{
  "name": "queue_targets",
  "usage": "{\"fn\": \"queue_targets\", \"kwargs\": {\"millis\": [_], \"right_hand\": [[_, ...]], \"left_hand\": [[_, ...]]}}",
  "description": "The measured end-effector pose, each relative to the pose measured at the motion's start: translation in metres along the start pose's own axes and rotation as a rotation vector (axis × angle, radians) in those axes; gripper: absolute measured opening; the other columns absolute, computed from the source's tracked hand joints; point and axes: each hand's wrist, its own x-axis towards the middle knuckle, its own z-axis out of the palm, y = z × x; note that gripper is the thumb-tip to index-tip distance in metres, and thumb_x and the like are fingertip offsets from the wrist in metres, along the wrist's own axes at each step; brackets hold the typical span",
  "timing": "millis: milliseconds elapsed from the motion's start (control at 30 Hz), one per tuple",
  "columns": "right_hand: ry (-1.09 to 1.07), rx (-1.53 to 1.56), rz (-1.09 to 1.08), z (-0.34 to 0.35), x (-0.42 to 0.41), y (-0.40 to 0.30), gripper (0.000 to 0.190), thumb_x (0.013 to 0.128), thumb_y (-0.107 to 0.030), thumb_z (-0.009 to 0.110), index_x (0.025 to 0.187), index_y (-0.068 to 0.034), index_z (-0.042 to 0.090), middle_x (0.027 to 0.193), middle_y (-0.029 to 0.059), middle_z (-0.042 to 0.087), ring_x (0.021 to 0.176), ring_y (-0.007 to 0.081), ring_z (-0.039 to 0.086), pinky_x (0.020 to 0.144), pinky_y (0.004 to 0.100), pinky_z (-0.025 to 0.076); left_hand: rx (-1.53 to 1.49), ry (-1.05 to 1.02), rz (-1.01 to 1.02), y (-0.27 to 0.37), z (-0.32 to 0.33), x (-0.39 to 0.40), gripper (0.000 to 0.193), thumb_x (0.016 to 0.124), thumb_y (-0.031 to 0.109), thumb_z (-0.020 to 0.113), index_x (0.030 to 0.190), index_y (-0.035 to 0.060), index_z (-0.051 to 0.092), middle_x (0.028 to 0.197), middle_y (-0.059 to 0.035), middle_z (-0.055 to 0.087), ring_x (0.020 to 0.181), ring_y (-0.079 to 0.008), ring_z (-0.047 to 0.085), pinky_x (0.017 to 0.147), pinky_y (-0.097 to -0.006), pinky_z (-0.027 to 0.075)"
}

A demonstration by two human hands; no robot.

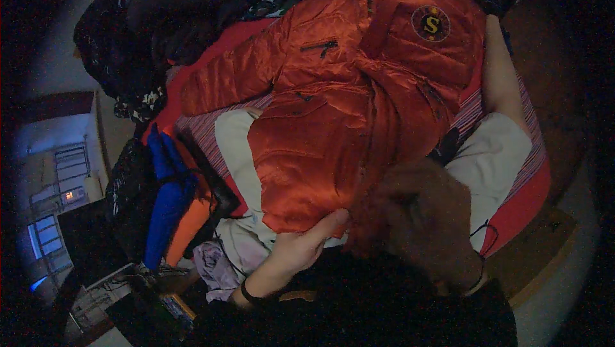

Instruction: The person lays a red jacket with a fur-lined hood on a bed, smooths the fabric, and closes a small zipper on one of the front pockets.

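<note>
An orange-red padded jacket (307,131) lies front side up across my lap and the bed in front of me. One sleeve (230,75) stretches out to the left, and a round patch (431,24) with a yellow letter sits at the upper right. My left hand (307,244) grips the bottom hem near the front opening, thumb on top. Dark and blurred, my right hand (427,222) is at the lower front edge beside the zip (363,155). Its fingertips are too unclear to show whether they pinch anything.
My bent legs in pale shorts (490,159) flank the jacket on a striped red cover (538,193). Dark clothes (192,15) are heaped at the upper left. Blue (168,212) and orange (191,224) folded items stand at the left, near a window (72,164).
</note>
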Motion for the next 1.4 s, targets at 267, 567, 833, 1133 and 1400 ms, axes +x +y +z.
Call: {"fn": "queue_targets", "kwargs": {"millis": [267,567,833,1133,1400], "right_hand": [[-0.025,-0.232,-0.19,0.006,0.023,0.012,0.029,0.073,-0.001,0.07,0.101,-0.002,0.064,0.108,0.0143,0.055,0.105,0.0324,0.055,0.089,0.0406,0.047],[-0.001,-0.069,-0.142,0.006,0.028,0.004,0.023,0.074,-0.002,0.071,0.094,-0.005,0.059,0.1,0.0118,0.057,0.094,0.0298,0.057,0.081,0.0378,0.048],[0.084,-0.014,-0.146,0.007,0.03,0.006,0.022,0.074,-0.004,0.074,0.09,-0.007,0.059,0.085,0.0071,0.058,0.073,0.0236,0.059,0.061,0.0341,0.046],[0.101,0.022,-0.187,0.007,0.036,0.009,0.02,0.074,0.0,0.071,0.087,-0.007,0.058,0.082,0.0059,0.057,0.072,0.0201,0.06,0.061,0.0305,0.045],[0.108,0.031,-0.164,0.009,0.038,0.011,0.02,0.073,0.001,0.072,0.085,-0.007,0.057,0.08,0.0057,0.057,0.072,0.0207,0.06,0.063,0.031,0.045]], "left_hand": [[-0.315,-0.027,-0.248,-0.001,-0.009,0.002,0.018,0.092,0.001,0.059,0.11,0.0008,0.059,0.094,-0.005,0.065,0.086,-0.0141,0.064,0.076,-0.0279,0.051],[-0.342,0.068,-0.399,0.019,-0.006,0.0,0.032,0.091,-0.004,0.057,0.122,-0.0007,0.054,0.111,-0.0098,0.064,0.099,-0.0179,0.064,0.085,-0.0304,0.052],[-0.363,0.13,-0.355,0.023,0.004,0.002,0.033,0.091,-0.003,0.057,0.123,-0.0013,0.053,0.115,-0.0119,0.063,0.103,-0.0195,0.064,0.089,-0.0321,0.052],[-0.272,0.216,-0.435,0.038,0.01,0.003,0.034,0.092,-0.003,0.054,0.126,-0.0011,0.05,0.118,-0.0153,0.063,0.108,-0.0226,0.064,0.09,-0.0342,0.054],[-0.299,0.228,-0.373,0.039,0.012,0.002,0.037,0.092,-0.004,0.054,0.128,-0.0008,0.048,0.118,-0.0146,0.063,0.108,-0.0224,0.064,0.092,-0.0345,0.053]]}}
